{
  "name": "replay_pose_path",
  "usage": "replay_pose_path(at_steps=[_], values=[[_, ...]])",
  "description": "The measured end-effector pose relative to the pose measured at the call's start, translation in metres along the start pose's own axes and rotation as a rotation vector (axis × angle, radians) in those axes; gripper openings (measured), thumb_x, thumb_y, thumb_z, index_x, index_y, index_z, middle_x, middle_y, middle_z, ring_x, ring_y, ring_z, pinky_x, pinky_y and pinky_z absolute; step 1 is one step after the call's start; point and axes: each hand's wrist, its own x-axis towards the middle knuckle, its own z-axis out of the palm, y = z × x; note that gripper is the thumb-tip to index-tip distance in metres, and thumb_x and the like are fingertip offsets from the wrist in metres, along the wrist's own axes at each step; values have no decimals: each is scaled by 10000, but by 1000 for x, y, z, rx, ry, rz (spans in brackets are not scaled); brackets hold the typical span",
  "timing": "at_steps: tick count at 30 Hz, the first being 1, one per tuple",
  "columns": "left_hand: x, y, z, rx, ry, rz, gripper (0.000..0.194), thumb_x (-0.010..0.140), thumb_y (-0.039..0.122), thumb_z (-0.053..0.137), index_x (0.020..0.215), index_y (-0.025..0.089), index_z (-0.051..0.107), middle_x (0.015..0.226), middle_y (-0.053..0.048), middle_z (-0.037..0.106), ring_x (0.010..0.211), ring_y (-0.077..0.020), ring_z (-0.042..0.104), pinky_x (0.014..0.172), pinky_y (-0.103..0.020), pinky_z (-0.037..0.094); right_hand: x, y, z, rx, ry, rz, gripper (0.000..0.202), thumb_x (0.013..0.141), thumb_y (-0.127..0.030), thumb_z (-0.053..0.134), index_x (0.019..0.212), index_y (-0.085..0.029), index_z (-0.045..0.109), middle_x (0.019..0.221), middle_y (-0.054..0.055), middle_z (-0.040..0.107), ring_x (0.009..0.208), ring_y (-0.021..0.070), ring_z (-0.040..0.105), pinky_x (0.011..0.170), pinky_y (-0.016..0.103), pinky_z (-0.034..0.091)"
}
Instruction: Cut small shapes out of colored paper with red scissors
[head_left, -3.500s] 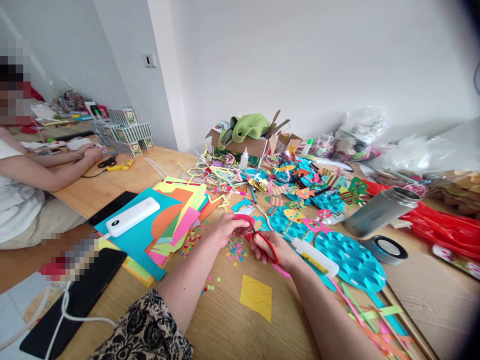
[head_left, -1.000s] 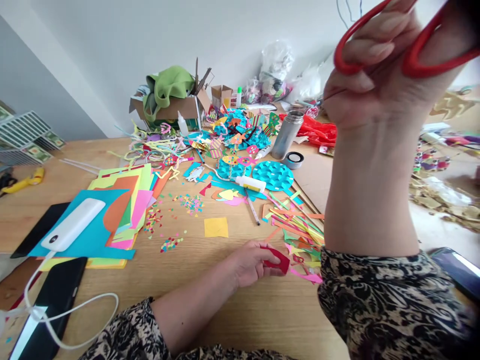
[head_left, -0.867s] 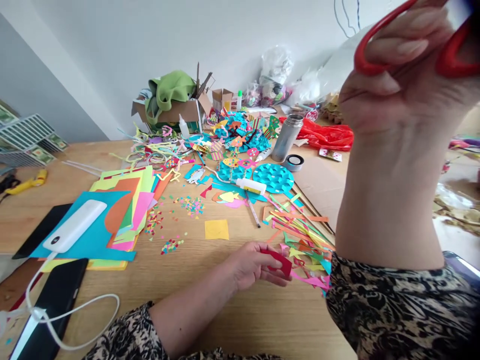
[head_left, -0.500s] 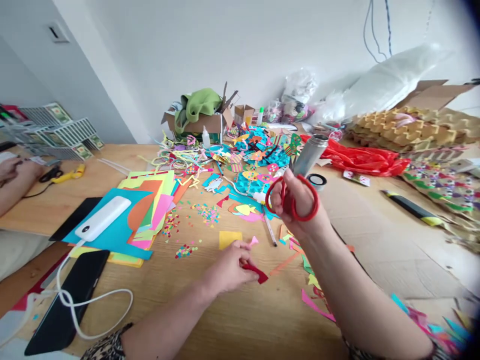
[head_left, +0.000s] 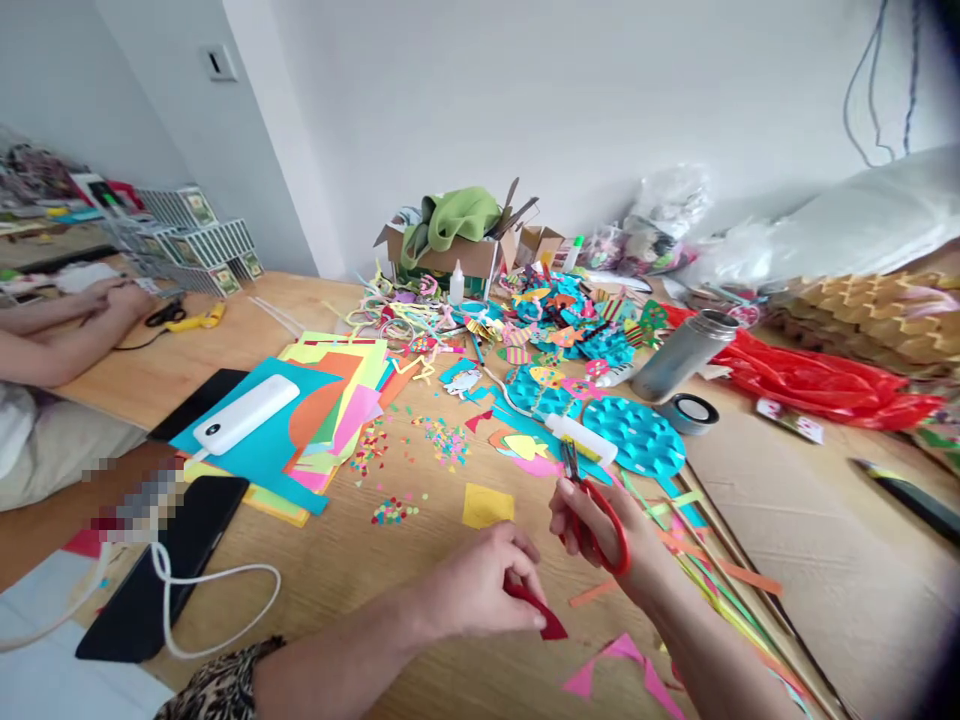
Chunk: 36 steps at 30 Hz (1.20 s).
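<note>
My left hand [head_left: 487, 580] is closed on a small dark red paper piece [head_left: 541, 612], low over the wooden table. To its right, my right hand [head_left: 600, 520] is wrapped round red-handled scissors [head_left: 611, 530], whose blades point up and away, near a white glue bottle [head_left: 581, 440]. A yellow paper square [head_left: 487, 506] lies just beyond my left hand. Pink paper scraps [head_left: 619, 660] lie below my right hand. Small heaps of coloured paper bits [head_left: 442, 440] and a yellow paper fish [head_left: 525, 446] are farther back.
Stacked coloured sheets [head_left: 352, 400] bear a white power bank [head_left: 247, 412] at the left; a black phone [head_left: 165, 570] and white cable lie nearer. A metal flask [head_left: 686, 355] stands right of the blue craft discs [head_left: 634, 436]. Another person's hands [head_left: 120, 298] rest at the far left.
My right hand has lowered with the scissors and come closer to my left hand. The view has turned rightward-to-left, so the table things appear farther right. A pink strip near my right arm shows more fully.
</note>
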Motion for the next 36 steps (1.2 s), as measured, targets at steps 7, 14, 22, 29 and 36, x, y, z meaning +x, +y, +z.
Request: replay_pose_path(at_steps=[7, 14, 22, 29, 36], values=[[19, -7, -32, -753, 290, -125, 282, 528, 334, 831, 692, 145, 701, 585, 13, 586, 476, -62, 391, 470, -225, 256, 25, 7, 36, 278, 92, -55, 489, 766, -651, 634, 745, -164, 585, 532, 3, 580, 402, 96, 477, 342, 171, 275], [34, -19, -35, -887, 533, -10, 331, 542, 328, 844, 726, 127, 656, 585, 16, 584, 520, -67, 454, 519, -215, 314, 40, 17, 57, 201, 85, -224, 398, 786, -553, 675, 739, -170, 576, 590, 9, 579, 500, 126, 506, 468, 226, 396], [28, -16, -28, -727, 512, 32, 338, 602, 382, 801, 689, 129, 593, 591, 21, 568, 543, -81, 478, 547, -234, 364, 36, 28, 56, 187, 51, -247, 314, 794, -481, 693, 825, -186, 589, 646, 10, 579, 548, 158, 520, 515, 262, 415], [23, -14, -29, -602, 451, 37, 428, 635, 462, 783, 846, 123, 630, 710, -13, 628, 607, -103, 542, 594, -248, 420, 35, 32, 56, 183, 141, -252, 295, 773, -447, 718, 824, -185, 590, 648, 13, 588, 549, 151, 529, 506, 251, 429], [-5, -9, -94, -247, 781, 125, 348, 706, 410, 730, 923, 150, 653, 907, -83, 702, 836, -182, 652, 794, -315, 510, 33, 19, 46, -68, -126, -232, 249, 731, -395, 717, 772, -179, 601, 611, -1, 583, 505, 132, 498, 460, 229, 380]])
